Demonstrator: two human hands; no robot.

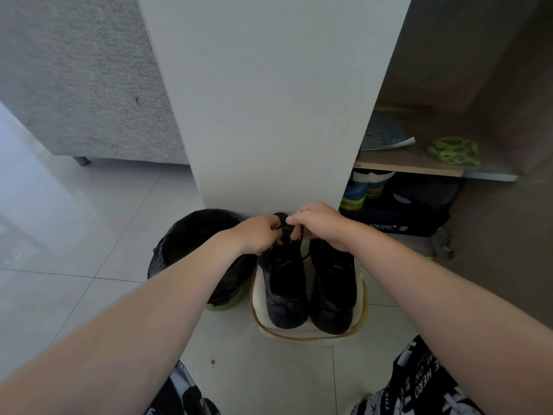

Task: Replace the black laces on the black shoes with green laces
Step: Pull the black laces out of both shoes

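Observation:
Two black shoes stand side by side on a white stool (pixel 311 336), toes toward me: the left shoe (pixel 284 283) and the right shoe (pixel 332 292). Both hands meet at the top of the left shoe. My left hand (pixel 258 235) pinches its black lace (pixel 302 235) near the tongue, and my right hand (pixel 317 224) pinches the same lace from the other side. A loop of black lace hangs between the shoes. A bundle of green laces (pixel 453 151) lies on a shelf at the upper right, far from both hands.
A bin lined with a black bag (pixel 197 250) stands left of the stool. A white panel (pixel 269 100) rises right behind the shoes. To the right, an open cupboard holds papers (pixel 386 136), a dark shoebox (pixel 401 217) and other shoes. A grey sofa (pixel 83 79) stands at the left.

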